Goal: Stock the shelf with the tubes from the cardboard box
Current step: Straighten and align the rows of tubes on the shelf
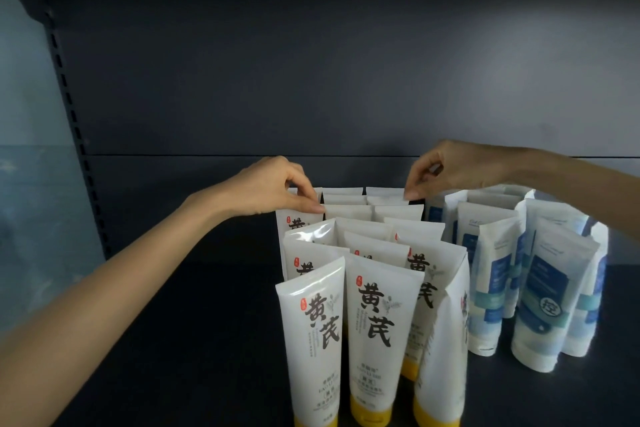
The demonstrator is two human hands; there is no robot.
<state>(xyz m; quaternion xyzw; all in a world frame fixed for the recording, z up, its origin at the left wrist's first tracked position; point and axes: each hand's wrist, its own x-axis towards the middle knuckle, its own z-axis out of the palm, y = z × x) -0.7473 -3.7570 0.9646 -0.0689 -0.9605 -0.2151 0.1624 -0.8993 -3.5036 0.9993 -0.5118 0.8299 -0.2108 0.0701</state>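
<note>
Several white tubes with yellow caps [381,322] stand cap-down in rows on the dark shelf [173,340], black characters on their fronts. My left hand [277,189] pinches the top edge of a white tube [298,222] at the left of a back row. My right hand [450,170] pinches the top edge of a white tube [388,199] at the right of the back rows. The cardboard box is out of view.
Several white-and-blue tubes [543,295] stand in rows right of the yellow-capped ones. The shelf's dark back panel [311,80] rises behind. A slotted upright [69,107] runs down the left side. Bare shelf surface lies to the left of the tubes.
</note>
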